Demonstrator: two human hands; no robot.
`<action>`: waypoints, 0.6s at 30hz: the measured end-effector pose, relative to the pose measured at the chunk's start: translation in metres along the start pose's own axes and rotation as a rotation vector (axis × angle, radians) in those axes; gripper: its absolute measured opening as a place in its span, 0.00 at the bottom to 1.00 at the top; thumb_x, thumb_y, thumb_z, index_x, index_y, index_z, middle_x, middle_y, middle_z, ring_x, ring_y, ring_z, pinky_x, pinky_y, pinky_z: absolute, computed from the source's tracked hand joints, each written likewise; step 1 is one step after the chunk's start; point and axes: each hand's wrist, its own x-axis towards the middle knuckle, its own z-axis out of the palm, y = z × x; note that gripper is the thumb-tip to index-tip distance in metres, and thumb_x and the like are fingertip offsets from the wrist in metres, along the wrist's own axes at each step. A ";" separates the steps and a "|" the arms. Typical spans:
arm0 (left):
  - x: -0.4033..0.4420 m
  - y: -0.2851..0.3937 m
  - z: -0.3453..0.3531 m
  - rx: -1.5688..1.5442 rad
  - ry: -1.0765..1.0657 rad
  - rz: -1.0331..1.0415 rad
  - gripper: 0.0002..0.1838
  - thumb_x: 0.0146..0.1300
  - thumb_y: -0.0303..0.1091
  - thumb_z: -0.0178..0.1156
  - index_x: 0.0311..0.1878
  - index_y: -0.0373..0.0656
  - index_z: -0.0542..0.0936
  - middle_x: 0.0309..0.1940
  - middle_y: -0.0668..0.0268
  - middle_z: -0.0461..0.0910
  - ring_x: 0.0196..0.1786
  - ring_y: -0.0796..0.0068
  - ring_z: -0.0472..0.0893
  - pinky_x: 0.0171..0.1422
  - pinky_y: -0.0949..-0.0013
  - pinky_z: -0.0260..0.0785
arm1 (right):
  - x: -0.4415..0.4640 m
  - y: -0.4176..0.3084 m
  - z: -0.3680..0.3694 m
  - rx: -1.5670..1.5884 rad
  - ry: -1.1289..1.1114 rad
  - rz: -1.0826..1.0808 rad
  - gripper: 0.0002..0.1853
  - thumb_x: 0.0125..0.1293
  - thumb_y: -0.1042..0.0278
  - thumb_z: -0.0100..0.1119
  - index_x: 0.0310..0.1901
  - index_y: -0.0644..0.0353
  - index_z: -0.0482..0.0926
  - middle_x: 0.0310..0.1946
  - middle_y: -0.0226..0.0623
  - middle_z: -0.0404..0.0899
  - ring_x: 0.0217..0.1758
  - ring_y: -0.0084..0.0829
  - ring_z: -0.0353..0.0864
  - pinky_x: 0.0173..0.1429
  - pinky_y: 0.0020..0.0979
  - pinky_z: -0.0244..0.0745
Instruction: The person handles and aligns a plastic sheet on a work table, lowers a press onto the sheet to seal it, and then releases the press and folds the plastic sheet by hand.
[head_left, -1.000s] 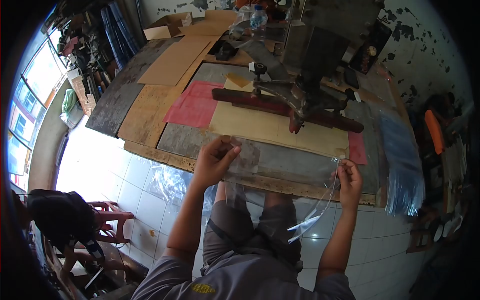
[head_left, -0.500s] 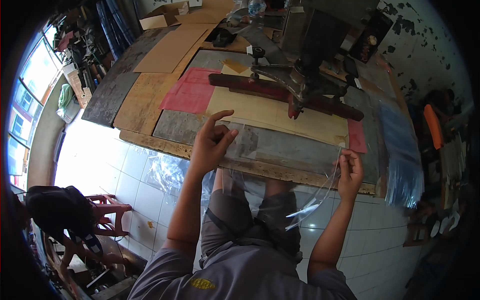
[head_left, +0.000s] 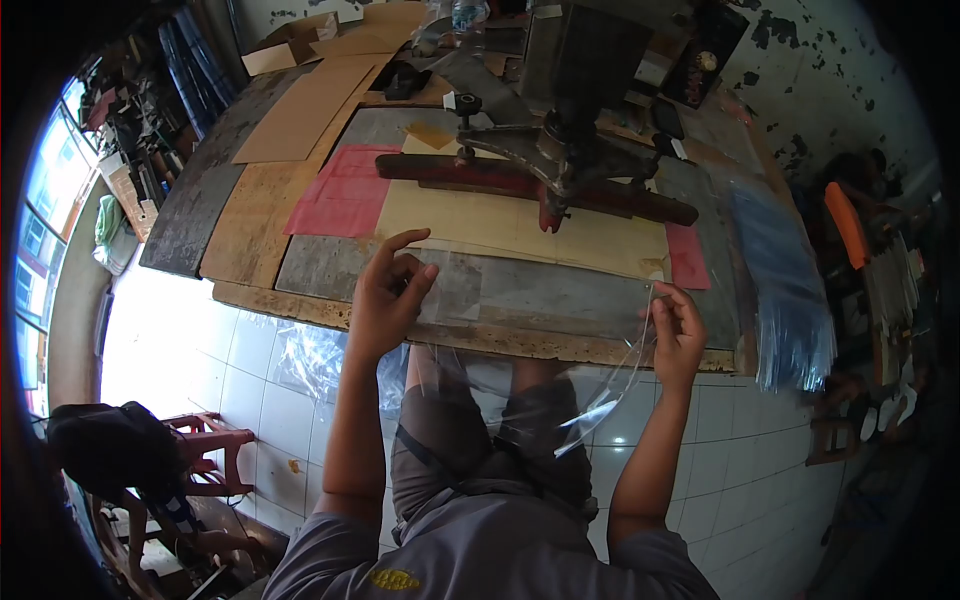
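Note:
A clear plastic sheet (head_left: 548,395) hangs over the table's front edge, its lower part curling in front of my legs. Thumb and fingers of my right hand (head_left: 677,335) pinch its right edge. At the sheet's left side is my left hand (head_left: 385,305), index finger stretched out and thumb apart from it, with no grip visible. Beyond both hands, a press head with a dark red bar (head_left: 540,190) stands over a yellowish sheet (head_left: 480,222) on the grey bed. Pink sheet material (head_left: 340,190) shows at the left end of the bar.
Stacked bluish plastic sheets (head_left: 785,290) drape over the table's right edge. Brown cardboard (head_left: 310,110) lies at the back left. On the floor are crumpled clear plastic (head_left: 310,355) and a red stool (head_left: 220,455) with a dark bag beside it.
The whole view has shifted, so the table and both hands appear further left. My right hand keeps its pinch on the plastic sheet, and my left hand's pose looks much the same.

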 end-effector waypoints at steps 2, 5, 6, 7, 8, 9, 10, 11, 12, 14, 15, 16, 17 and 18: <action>0.001 -0.003 0.000 0.002 -0.002 0.019 0.23 0.74 0.29 0.66 0.70 0.39 0.74 0.25 0.78 0.73 0.26 0.92 0.70 0.30 0.80 0.61 | -0.001 0.002 0.000 0.019 0.009 -0.008 0.14 0.79 0.70 0.59 0.60 0.64 0.83 0.41 0.34 0.86 0.41 0.22 0.86 0.47 0.25 0.79; 0.000 0.000 -0.001 0.022 -0.013 0.014 0.23 0.74 0.28 0.66 0.70 0.39 0.74 0.25 0.78 0.73 0.26 0.91 0.70 0.30 0.80 0.61 | -0.001 -0.001 -0.001 -0.017 0.000 0.013 0.16 0.79 0.71 0.60 0.63 0.63 0.82 0.39 0.33 0.86 0.41 0.22 0.86 0.47 0.25 0.79; 0.000 0.000 0.000 0.019 -0.014 0.014 0.23 0.74 0.28 0.66 0.70 0.39 0.74 0.25 0.78 0.73 0.26 0.91 0.70 0.29 0.80 0.61 | -0.001 -0.001 -0.001 -0.040 0.000 0.014 0.16 0.79 0.71 0.60 0.64 0.63 0.82 0.39 0.33 0.86 0.41 0.22 0.86 0.47 0.25 0.79; 0.000 0.000 -0.001 0.018 -0.016 0.014 0.23 0.74 0.28 0.66 0.70 0.39 0.74 0.25 0.78 0.73 0.26 0.92 0.70 0.29 0.80 0.61 | -0.001 -0.002 -0.002 -0.062 0.000 0.016 0.17 0.79 0.71 0.60 0.65 0.63 0.81 0.39 0.33 0.86 0.41 0.22 0.86 0.47 0.26 0.79; 0.000 0.000 -0.001 0.018 -0.017 0.013 0.23 0.74 0.28 0.66 0.70 0.39 0.74 0.24 0.78 0.74 0.26 0.92 0.69 0.29 0.80 0.61 | -0.001 -0.002 -0.002 -0.082 0.000 0.018 0.17 0.79 0.71 0.60 0.66 0.62 0.81 0.38 0.32 0.86 0.41 0.22 0.86 0.47 0.26 0.79; 0.000 0.001 -0.001 0.013 -0.016 0.019 0.24 0.74 0.28 0.66 0.70 0.39 0.74 0.25 0.78 0.74 0.26 0.92 0.69 0.29 0.80 0.61 | -0.001 -0.003 -0.001 -0.071 0.016 0.012 0.17 0.79 0.71 0.60 0.65 0.63 0.81 0.38 0.32 0.86 0.41 0.22 0.86 0.47 0.26 0.79; 0.001 0.001 0.000 0.011 -0.016 0.021 0.24 0.74 0.28 0.66 0.70 0.39 0.74 0.25 0.78 0.74 0.26 0.92 0.69 0.29 0.80 0.60 | -0.001 -0.004 0.000 -0.059 0.031 0.010 0.17 0.79 0.71 0.60 0.65 0.63 0.81 0.38 0.32 0.86 0.41 0.22 0.86 0.47 0.25 0.79; 0.000 0.002 0.000 0.010 -0.017 0.020 0.24 0.74 0.28 0.66 0.70 0.39 0.74 0.25 0.78 0.74 0.26 0.92 0.69 0.29 0.80 0.60 | -0.002 -0.004 0.002 -0.046 0.047 0.012 0.17 0.79 0.71 0.60 0.65 0.63 0.81 0.38 0.32 0.86 0.41 0.22 0.86 0.47 0.25 0.79; 0.000 0.001 -0.001 0.013 -0.022 0.024 0.24 0.74 0.28 0.65 0.70 0.39 0.74 0.25 0.78 0.74 0.26 0.92 0.69 0.29 0.80 0.60 | -0.003 -0.002 0.002 -0.022 0.050 -0.006 0.17 0.79 0.71 0.60 0.65 0.63 0.81 0.37 0.32 0.85 0.41 0.22 0.86 0.48 0.25 0.79; 0.000 -0.001 -0.001 0.017 -0.027 0.034 0.24 0.74 0.28 0.65 0.70 0.39 0.74 0.25 0.78 0.74 0.26 0.92 0.69 0.29 0.80 0.60 | -0.002 0.004 0.001 0.027 0.057 -0.048 0.17 0.79 0.71 0.60 0.65 0.63 0.81 0.37 0.31 0.85 0.41 0.22 0.86 0.48 0.25 0.79; 0.000 -0.001 -0.001 0.021 -0.025 0.032 0.24 0.74 0.28 0.65 0.70 0.39 0.74 0.25 0.78 0.74 0.26 0.92 0.69 0.29 0.80 0.60 | -0.002 0.006 0.000 0.022 0.048 -0.045 0.17 0.79 0.72 0.60 0.65 0.63 0.81 0.37 0.31 0.85 0.41 0.22 0.85 0.48 0.25 0.79; -0.001 0.000 -0.001 0.025 -0.025 0.029 0.24 0.74 0.28 0.65 0.70 0.39 0.74 0.25 0.78 0.74 0.26 0.92 0.69 0.30 0.80 0.60 | -0.003 0.007 -0.001 0.015 0.039 -0.042 0.16 0.79 0.72 0.60 0.64 0.64 0.81 0.37 0.31 0.85 0.41 0.21 0.85 0.48 0.25 0.79; 0.000 0.000 -0.001 0.027 -0.024 0.030 0.24 0.74 0.27 0.65 0.70 0.39 0.74 0.25 0.78 0.74 0.26 0.92 0.69 0.30 0.80 0.60 | -0.002 0.007 -0.001 0.009 0.032 -0.043 0.16 0.79 0.72 0.60 0.64 0.64 0.82 0.38 0.31 0.85 0.41 0.21 0.85 0.48 0.25 0.78; 0.000 0.000 -0.002 0.028 -0.026 0.030 0.24 0.74 0.27 0.65 0.70 0.39 0.74 0.25 0.78 0.74 0.26 0.92 0.69 0.30 0.81 0.59 | -0.002 0.006 0.000 -0.011 0.029 -0.044 0.16 0.79 0.72 0.59 0.64 0.64 0.82 0.38 0.31 0.85 0.41 0.21 0.84 0.48 0.25 0.78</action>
